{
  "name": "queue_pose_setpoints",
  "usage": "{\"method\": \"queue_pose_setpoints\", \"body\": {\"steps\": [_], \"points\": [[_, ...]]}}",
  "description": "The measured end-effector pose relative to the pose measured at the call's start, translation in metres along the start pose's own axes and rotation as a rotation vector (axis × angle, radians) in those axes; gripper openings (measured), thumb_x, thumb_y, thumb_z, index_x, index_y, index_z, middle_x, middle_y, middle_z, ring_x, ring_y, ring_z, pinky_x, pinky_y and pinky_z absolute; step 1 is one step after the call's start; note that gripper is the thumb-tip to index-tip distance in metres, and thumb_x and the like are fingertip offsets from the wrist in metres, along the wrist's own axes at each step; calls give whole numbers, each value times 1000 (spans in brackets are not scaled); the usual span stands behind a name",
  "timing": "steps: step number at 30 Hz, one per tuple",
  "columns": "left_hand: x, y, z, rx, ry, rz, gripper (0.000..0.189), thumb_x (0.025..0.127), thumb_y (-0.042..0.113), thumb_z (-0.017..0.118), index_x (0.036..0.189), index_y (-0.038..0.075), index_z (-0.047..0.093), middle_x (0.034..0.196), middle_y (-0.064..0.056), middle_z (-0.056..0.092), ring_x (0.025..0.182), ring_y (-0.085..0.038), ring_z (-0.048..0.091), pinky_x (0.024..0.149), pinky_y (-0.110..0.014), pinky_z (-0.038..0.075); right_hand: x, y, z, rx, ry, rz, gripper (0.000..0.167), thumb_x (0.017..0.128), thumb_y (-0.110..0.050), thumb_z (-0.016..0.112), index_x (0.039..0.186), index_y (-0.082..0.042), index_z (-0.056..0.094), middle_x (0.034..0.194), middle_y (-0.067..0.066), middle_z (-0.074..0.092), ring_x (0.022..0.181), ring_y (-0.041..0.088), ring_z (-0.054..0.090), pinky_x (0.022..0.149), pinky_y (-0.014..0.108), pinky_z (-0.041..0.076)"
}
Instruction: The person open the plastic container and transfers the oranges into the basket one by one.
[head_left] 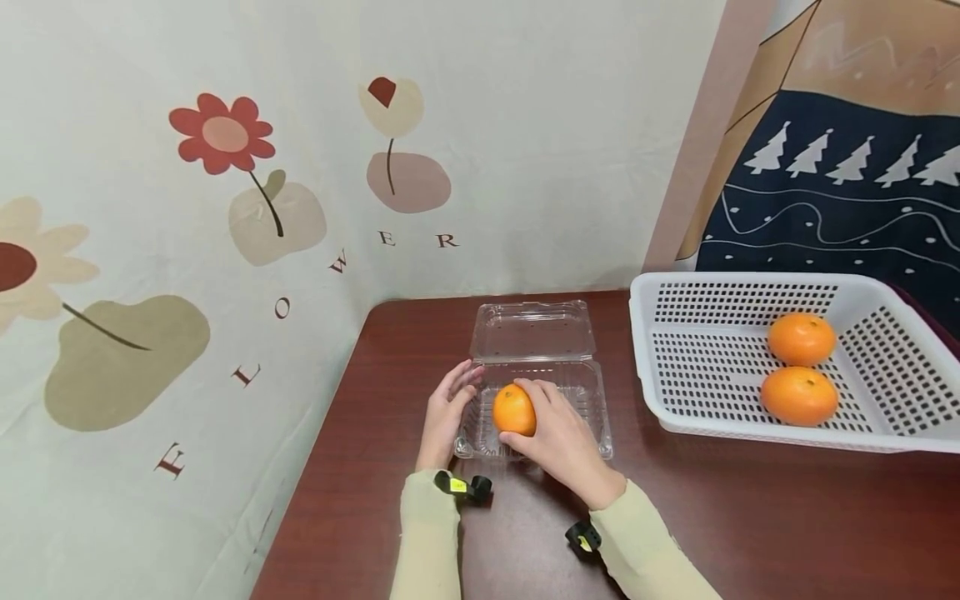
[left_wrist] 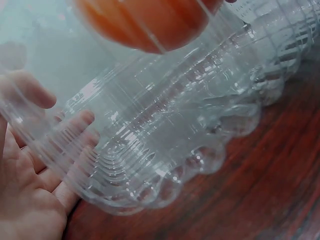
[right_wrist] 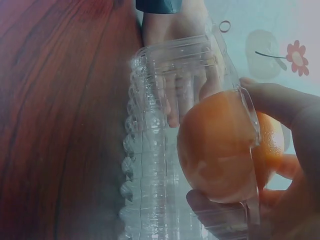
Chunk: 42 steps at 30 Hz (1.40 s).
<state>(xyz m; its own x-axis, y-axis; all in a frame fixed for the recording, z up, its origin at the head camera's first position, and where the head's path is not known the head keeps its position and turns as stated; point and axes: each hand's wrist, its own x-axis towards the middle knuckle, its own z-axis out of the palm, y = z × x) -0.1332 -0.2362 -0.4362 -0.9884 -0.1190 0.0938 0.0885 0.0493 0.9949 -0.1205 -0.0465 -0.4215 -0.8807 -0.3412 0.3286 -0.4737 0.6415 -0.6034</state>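
A clear plastic clamshell box (head_left: 592, 396) stands on the table with its lid (head_left: 534, 329) laid back toward the wall. In the head view, my right hand (head_left: 558, 437) grips an orange (head_left: 513, 410) inside the box's open top. Through the clear wall in the right wrist view, the orange (right_wrist: 217, 150) shows between thumb and fingers, partly above the rim. My left hand (head_left: 448, 412) is at the box's left side, fingers loosely bent against or close to the wall. The left wrist view shows these fingers (left_wrist: 82, 120) through the plastic; nothing is gripped there.
To the right, a white perforated basket (head_left: 652, 400) holds two more oranges, a rear one (head_left: 801, 338) and a front one (head_left: 799, 396). The brown wooden table (head_left: 360, 500) ends at a flower-printed cloth (head_left: 525, 167) behind and left.
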Motion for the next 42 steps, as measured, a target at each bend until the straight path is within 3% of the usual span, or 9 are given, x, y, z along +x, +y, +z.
{"method": "queue_pose_setpoints", "body": {"steps": [24, 42], "points": [[1, -2, -1, 18, 2, 10, 44, 90, 3, 47, 133, 3, 38, 124, -15, 52, 116, -29, 47, 97, -39, 35, 3, 2, -9, 20, 36, -10, 75, 63, -40, 77, 127, -17, 45, 118, 3, 49, 96, 19, 54, 74, 39, 49], [1, -4, -1, 14, 4, 7, 44, 90, 5, 47, 134, 5, 39, 124, -14, 52, 117, -29, 46, 97, -37, 35, 5, 3, -16, 20, 52, -25, 73, 65, -42, 76, 126, -18, 45, 112, -1, 49, 89, 16, 54, 70, 35, 49]]}}
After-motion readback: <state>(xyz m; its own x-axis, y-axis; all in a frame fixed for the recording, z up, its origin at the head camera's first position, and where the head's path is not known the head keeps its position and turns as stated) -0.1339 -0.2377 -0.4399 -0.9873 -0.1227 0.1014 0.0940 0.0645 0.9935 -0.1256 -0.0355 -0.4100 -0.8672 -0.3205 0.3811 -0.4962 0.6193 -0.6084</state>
